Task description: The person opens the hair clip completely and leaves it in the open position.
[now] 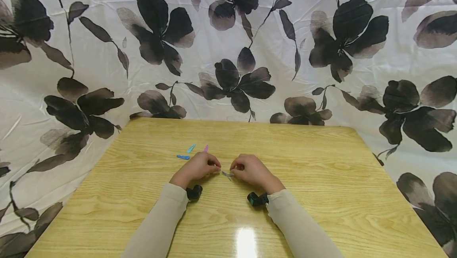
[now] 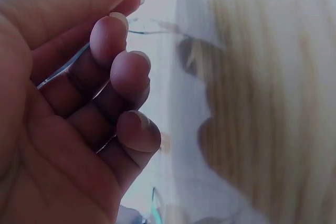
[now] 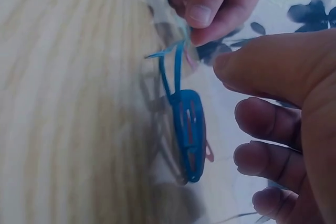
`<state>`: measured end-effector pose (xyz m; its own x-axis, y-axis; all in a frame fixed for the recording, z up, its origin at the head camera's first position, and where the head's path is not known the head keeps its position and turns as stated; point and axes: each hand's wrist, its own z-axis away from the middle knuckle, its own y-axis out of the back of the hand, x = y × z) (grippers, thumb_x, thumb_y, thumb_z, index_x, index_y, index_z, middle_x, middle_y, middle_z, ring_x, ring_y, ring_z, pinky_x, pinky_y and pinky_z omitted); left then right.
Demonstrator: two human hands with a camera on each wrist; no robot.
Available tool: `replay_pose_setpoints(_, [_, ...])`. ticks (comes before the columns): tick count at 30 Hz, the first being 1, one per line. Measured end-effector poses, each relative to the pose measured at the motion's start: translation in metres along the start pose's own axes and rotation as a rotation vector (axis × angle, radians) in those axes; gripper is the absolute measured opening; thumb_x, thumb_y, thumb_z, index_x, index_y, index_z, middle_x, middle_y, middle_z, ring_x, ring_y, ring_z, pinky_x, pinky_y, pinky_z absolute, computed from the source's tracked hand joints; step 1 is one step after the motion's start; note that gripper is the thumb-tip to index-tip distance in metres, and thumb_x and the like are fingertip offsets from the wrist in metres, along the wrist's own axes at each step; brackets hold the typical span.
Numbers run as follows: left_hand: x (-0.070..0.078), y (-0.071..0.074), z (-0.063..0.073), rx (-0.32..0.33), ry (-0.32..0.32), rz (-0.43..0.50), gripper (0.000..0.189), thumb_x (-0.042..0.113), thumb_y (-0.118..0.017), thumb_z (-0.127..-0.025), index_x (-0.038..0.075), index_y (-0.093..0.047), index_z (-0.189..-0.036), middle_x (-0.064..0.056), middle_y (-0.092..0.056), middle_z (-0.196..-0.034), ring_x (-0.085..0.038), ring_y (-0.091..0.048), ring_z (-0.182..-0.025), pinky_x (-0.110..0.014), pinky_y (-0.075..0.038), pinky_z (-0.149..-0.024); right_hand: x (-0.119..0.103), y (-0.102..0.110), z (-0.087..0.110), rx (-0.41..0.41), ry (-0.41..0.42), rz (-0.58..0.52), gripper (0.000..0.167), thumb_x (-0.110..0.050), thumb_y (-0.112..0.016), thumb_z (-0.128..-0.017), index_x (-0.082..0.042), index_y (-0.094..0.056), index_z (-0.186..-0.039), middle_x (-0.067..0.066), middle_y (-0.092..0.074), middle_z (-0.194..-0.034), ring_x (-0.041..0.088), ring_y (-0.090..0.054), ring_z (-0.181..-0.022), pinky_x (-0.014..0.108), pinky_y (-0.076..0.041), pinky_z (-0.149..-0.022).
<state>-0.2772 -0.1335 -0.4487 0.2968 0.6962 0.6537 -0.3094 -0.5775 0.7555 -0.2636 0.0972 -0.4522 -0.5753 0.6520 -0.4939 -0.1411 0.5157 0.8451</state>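
Observation:
Between the two hands is a blue snap hair clip [image 3: 190, 135], its narrow strips bent apart in the right wrist view. A thin light-blue strip crosses its upper end. My left hand [image 1: 201, 165] pinches with thumb and index finger at that end, its other fingers loosely curled. From the opposite side my right hand [image 1: 251, 171] brings its thumb and index tips together close to the clip; its index finger is hidden behind the thumb [image 3: 262, 66] in the right wrist view. Beyond the left hand lie a blue clip [image 1: 183, 157], a light-blue clip [image 1: 191, 148] and a pink clip [image 1: 206, 148].
A wooden table [image 1: 314, 159] spreads out under both forearms, with a bright light reflection near its front. Floral cloth [image 1: 285, 52] hangs behind the table and along its sides. Each wrist wears a black camera [image 1: 194, 192].

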Motion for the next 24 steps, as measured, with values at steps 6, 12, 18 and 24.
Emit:
replay_pose_setpoints(6, [-0.002,0.009,0.003,-0.003,0.016,0.022,0.01,0.023,-0.068,-0.091,0.017,-0.075,-0.097,0.005,-0.067,-0.082,-0.013,-0.056,-0.069,-0.03,-0.047,-0.065,-0.005,0.002,-0.007,0.005,0.021,0.009,0.01,-0.022,-0.066,-0.092,-0.016,-0.073,-0.097,-0.008,-0.057,-0.078,0.007,-0.048,-0.068,0.023,-0.042,-0.064])
replay_pose_setpoints(12, [-0.005,0.021,0.007,0.012,0.012,-0.01,0.013,0.026,-0.067,-0.092,0.018,-0.075,-0.099,0.005,-0.067,-0.085,-0.013,-0.056,-0.07,-0.03,-0.047,-0.067,-0.011,0.003,-0.015,0.003,0.019,-0.002,0.014,-0.023,-0.064,-0.093,-0.015,-0.074,-0.1,-0.007,-0.056,-0.078,0.008,-0.047,-0.067,0.024,-0.042,-0.063])
replay_pose_setpoints(18, [-0.01,0.034,0.01,0.033,0.025,-0.056,0.014,0.03,-0.065,-0.094,0.021,-0.074,-0.098,0.004,-0.066,-0.089,-0.014,-0.055,-0.076,-0.03,-0.047,-0.069,-0.017,0.003,-0.024,0.019,0.037,0.018,0.012,-0.024,-0.066,-0.092,-0.016,-0.073,-0.099,-0.006,-0.058,-0.081,0.008,-0.05,-0.069,0.024,-0.044,-0.065])
replay_pose_setpoints(24, [-0.013,0.049,0.016,0.039,0.034,-0.08,0.021,0.031,-0.063,-0.095,0.016,-0.074,-0.105,0.001,-0.068,-0.099,-0.013,-0.059,-0.084,-0.035,-0.05,-0.076,-0.024,0.001,-0.035,0.006,0.026,0.016,0.015,-0.024,-0.066,-0.092,-0.014,-0.073,-0.101,-0.004,-0.06,-0.087,0.011,-0.052,-0.077,0.027,-0.044,-0.072])
